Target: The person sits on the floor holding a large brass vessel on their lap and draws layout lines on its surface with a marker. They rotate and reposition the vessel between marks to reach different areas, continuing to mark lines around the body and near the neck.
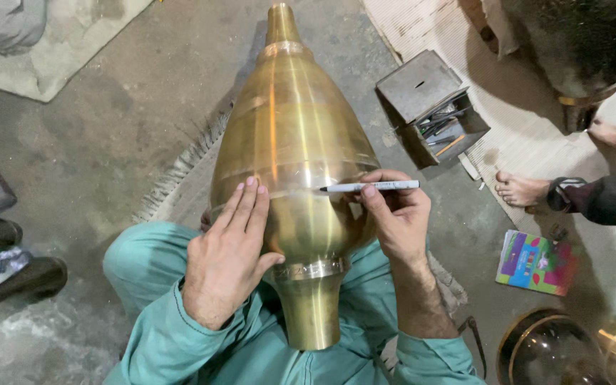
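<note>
A large brass vessel [294, 135], teardrop-shaped with a narrow neck at each end, lies across my lap, its near neck toward me. My left hand [228, 253] rests flat on its left flank, fingers together. My right hand [393, 217] holds a white marker pen [368, 187]. The pen's dark tip touches the brass surface near a faint seam line around the widest part.
An open grey metal box [433, 107] with pens and tools sits on cardboard at the right. Another person's bare feet [522, 189] and a colourful booklet [536, 262] are further right. Round brass pieces [572, 349] lie at the bottom right. Dark shoes [16, 278] stand at the left.
</note>
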